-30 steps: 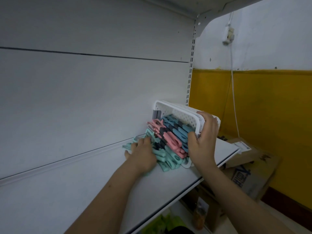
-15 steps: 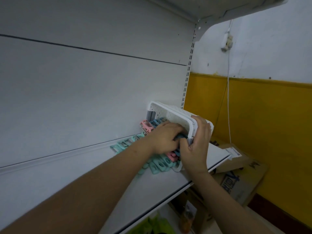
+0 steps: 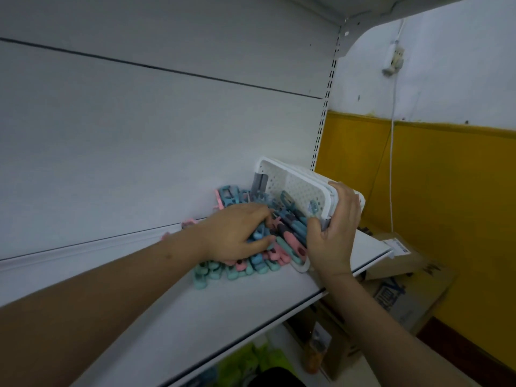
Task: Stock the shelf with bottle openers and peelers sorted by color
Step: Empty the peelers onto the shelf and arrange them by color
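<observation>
The shelf [image 3: 156, 325] surface is open along its left and front portions, giving unobstructed approach from the front edge. The right end is occupied: a white basket [image 3: 296, 185] stands tipped on its side, held by the right hand [image 3: 332, 236]. A spilled pile of utensils [image 3: 268, 247] lies just left of it, covered by the left hand [image 3: 234, 233]. The back panel [image 3: 139, 135] closes the rear. An upper shelf [image 3: 377, 7] limits overhead clearance.

left hand [image 3: 233, 233] drags pile [image 3: 251, 247] leftward, spilling wider
</observation>
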